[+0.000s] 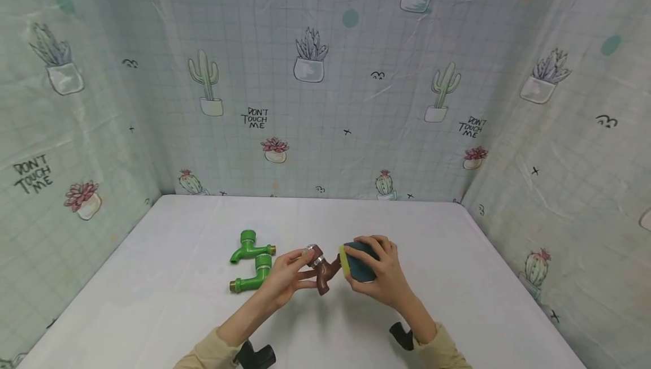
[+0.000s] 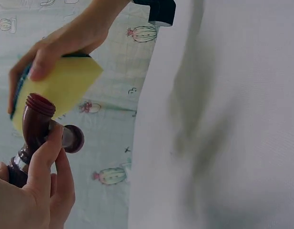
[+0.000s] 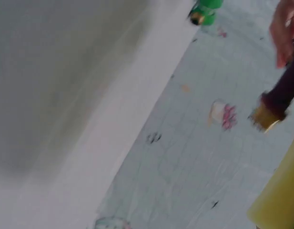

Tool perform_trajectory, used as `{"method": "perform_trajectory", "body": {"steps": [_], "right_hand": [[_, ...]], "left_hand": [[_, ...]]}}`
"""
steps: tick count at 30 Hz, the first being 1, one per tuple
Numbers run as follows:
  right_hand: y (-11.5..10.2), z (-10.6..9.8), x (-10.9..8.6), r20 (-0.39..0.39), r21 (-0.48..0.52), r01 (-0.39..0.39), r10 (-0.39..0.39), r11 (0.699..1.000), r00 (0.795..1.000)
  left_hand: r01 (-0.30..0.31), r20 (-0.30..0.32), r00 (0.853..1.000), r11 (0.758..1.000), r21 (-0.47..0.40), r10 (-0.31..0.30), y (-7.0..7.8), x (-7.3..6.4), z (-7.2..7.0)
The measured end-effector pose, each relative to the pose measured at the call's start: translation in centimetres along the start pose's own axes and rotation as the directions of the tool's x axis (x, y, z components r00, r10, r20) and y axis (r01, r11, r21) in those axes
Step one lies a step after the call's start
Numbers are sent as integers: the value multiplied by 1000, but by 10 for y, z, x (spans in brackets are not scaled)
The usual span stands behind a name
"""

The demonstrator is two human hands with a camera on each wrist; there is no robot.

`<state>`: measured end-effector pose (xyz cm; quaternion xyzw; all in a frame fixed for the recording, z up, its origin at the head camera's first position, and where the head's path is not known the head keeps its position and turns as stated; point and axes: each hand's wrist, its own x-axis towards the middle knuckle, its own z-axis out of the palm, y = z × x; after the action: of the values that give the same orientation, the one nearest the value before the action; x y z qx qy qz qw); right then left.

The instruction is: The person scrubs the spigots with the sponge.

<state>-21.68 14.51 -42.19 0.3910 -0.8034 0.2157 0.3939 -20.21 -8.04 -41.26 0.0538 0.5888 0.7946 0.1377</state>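
My left hand (image 1: 288, 276) holds a brown faucet (image 1: 325, 276) by its silver-banded end, fingers curled round it above the table. In the left wrist view the faucet (image 2: 36, 125) shows its threaded spout mouth. My right hand (image 1: 378, 272) grips a sponge (image 1: 360, 261) with a dark scouring side and a yellow side. The yellow face (image 2: 65, 86) is turned toward the faucet. In the right wrist view, the faucet's brass threaded end (image 3: 265, 117) points toward the yellow sponge (image 3: 280, 191), with a gap between them there.
Two green faucets, one behind (image 1: 249, 249) and one nearer (image 1: 253, 277), lie on the white table (image 1: 193, 244) left of my left hand. Black pipe-like pieces lie near each forearm, one at left (image 1: 256, 356) and one at right (image 1: 402, 336). A cactus-print cloth (image 1: 351, 98) surrounds the table.
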Motion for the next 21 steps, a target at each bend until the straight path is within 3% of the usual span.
{"method": "perform_trajectory", "body": {"steps": [3,6,12,21], "right_hand": [[-15,3,2,42,86,46,-50,995,998],[-26,7,4,84,96,102,-111,990,990],[-21,11,6,77,-5,134,-133,991,988],[5,8,3,57,-170,93,-85,981,995]], "left_hand": [[-5,7,1000,1000,23,5,0,1,-1],[-22,31,999,999,38,20,1,3,0],[-4,61,998,999,37,1,5,5,-1],[33,11,999,999,1,-33,6,7,-4]]}}
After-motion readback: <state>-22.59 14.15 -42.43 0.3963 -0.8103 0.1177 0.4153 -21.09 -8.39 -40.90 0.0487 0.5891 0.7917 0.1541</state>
